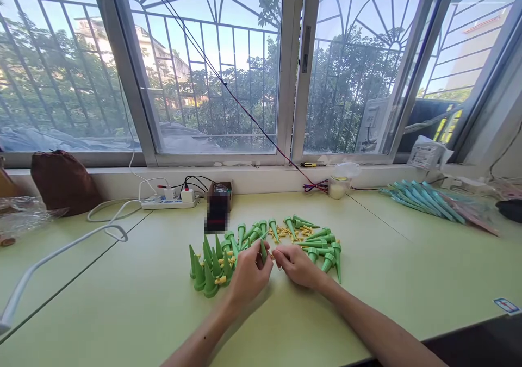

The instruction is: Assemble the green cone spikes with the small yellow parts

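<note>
My left hand (248, 276) is closed around a green cone-shaped plastic spike (263, 250), its tip sticking up between the fingers. My right hand (297, 265) is pinched just to the right of it, fingertips almost touching the left hand's; what it pinches is too small to make out. Several green spikes stand upright in a cluster (209, 272) left of my left hand. More green spikes lie loose (314, 239) beyond and right of my right hand, mixed with small yellow parts (287, 232).
The pale green table (122, 302) runs under a barred window. A power strip (167, 203) with white cables, a small dark box (219, 206), a brown pouch (61, 181), a small jar (338, 186) and a bundle of teal spikes (424, 199) stand along the back.
</note>
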Demonstrator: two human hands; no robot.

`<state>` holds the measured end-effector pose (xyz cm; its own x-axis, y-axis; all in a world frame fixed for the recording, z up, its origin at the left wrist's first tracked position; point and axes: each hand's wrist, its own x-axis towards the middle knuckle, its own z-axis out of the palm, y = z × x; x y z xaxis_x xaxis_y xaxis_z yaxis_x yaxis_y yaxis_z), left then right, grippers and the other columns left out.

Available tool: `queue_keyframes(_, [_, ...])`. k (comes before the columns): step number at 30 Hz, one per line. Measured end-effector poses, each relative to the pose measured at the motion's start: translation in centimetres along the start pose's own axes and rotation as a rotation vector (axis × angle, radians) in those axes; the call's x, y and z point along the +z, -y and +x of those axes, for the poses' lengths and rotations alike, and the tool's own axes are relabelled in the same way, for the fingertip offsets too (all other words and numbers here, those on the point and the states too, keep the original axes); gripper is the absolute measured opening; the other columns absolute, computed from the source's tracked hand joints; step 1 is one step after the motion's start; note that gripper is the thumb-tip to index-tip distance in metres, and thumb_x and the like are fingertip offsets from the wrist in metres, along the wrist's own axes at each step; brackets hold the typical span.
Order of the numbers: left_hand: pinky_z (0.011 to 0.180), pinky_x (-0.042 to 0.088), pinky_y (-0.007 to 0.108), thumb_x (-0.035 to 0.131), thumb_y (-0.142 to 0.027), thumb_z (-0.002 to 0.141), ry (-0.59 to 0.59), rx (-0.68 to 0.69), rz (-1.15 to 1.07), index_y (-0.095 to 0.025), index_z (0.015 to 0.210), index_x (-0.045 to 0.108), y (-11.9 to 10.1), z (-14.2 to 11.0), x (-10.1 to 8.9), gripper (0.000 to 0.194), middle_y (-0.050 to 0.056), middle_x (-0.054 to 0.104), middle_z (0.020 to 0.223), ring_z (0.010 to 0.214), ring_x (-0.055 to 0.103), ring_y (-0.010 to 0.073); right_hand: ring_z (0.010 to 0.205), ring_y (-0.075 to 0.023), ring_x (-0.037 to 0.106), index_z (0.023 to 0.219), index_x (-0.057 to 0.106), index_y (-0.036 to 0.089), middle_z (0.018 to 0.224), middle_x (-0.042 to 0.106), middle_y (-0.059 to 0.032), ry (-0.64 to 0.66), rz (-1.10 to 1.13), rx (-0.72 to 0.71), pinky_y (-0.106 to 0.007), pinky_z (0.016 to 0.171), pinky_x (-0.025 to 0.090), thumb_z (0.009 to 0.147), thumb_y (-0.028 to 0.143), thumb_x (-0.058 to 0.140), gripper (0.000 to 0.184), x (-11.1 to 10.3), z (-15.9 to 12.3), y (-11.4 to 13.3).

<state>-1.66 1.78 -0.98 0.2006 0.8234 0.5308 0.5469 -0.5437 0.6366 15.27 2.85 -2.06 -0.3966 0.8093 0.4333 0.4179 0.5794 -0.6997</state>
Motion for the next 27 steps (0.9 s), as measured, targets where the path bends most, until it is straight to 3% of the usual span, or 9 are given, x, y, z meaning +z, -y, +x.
queue_keyframes(10, [0.052,0.037,0.023,0.052,-0.025,0.085,-0.017,0.029,0.035,-0.019,0.083,0.057,-0.35,0.13,-0.21,0.008,-0.005,0.055,0.058,0.049,0.048,0.0112,0.058,-0.0121,0.042,0.072,0.052,0.018,0.063,0.050,0.0025,-0.023,0.002,0.019,-0.024,0.057,0.030,0.101,0.037,0.043,0.036,-0.07,0.10,0.34])
queue_keyframes(27, [0.050,0.037,0.021,0.053,-0.021,0.084,0.002,0.047,-0.014,-0.018,0.084,0.062,-0.55,-0.07,-0.10,0.009,-0.005,0.052,0.058,0.049,0.045,0.0094,0.058,-0.0121,0.043,0.064,0.046,0.019,0.060,0.048,0.0024,-0.009,0.017,0.010,-0.024,0.058,0.030,0.103,0.048,0.034,0.051,-0.08,0.18,0.00])
